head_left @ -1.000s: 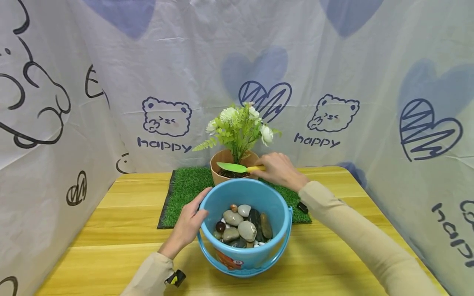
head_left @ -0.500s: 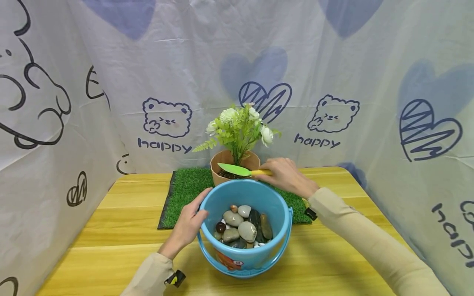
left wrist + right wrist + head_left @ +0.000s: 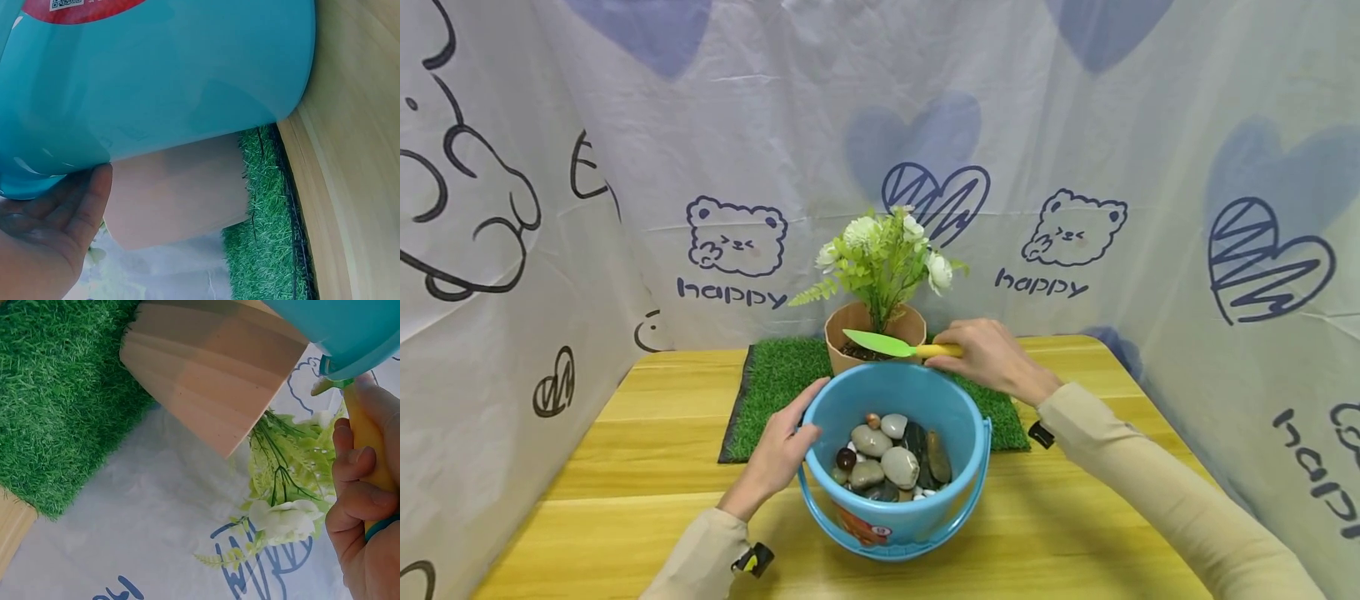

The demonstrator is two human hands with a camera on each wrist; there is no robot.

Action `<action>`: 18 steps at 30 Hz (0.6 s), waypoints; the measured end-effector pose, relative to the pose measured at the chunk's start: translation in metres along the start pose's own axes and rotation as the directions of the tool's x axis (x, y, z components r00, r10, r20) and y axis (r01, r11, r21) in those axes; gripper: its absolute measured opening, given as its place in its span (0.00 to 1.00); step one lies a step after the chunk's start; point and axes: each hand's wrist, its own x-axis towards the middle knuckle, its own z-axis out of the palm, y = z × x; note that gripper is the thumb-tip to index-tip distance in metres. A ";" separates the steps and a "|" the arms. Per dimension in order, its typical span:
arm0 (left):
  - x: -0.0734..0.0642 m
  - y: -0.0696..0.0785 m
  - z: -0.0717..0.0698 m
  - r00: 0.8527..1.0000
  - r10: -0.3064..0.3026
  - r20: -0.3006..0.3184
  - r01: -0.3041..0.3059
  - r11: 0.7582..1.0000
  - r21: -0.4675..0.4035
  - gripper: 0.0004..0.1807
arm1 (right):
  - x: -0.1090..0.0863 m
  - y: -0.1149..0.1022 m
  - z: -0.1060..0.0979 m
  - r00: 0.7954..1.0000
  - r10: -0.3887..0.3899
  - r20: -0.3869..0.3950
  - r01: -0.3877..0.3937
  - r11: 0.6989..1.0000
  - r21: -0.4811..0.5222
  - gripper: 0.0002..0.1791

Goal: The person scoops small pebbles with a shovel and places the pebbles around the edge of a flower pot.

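Observation:
My right hand (image 3: 988, 354) grips the yellow handle of a small garden trowel (image 3: 883, 343) with a green blade. The blade points left, overlapping the front of a terracotta-coloured pot (image 3: 842, 321) with dark soil. Thumb and curled fingers wrap the handle in the right wrist view. A light blue bucket (image 3: 940, 392) stands in front, several smooth stones (image 3: 898, 468) inside. My left hand (image 3: 778, 446) holds the bucket's left rim, its thumb over the edge and its fingers (image 3: 90, 206) along the outer wall. White flowers with green leaves (image 3: 883, 258) rise from the pot.
The pot stands on a green artificial grass mat (image 3: 767, 392), whose dark edge shows at the left. Beneath lies a wood-grain table (image 3: 647, 467). A printed white cloth (image 3: 760, 125) surrounds it at the back and sides. The bucket's handle (image 3: 973, 500) hangs down in front.
My right hand has drawn the trowel a little to the right, and its forearm has shifted right too. The left hand, bucket and pot stay in place.

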 end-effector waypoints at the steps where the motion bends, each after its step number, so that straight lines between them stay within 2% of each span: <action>1: 0.001 0.000 0.000 1.000 -0.001 0.005 0.001 1.000 -0.002 0.36 | 0.000 0.000 -0.001 1.000 -0.001 0.000 0.001 1.000 0.001 0.15; 12: 0.001 -0.001 0.000 1.000 0.015 0.007 -0.015 1.000 -0.009 0.36 | -0.008 -0.004 -0.010 1.000 -0.009 -0.010 0.009 0.998 0.061 0.13; 18: 0.000 -0.002 0.000 1.000 0.011 0.006 -0.011 1.000 -0.007 0.35 | -0.013 -0.006 -0.013 0.998 -0.055 -0.010 0.055 0.994 0.097 0.13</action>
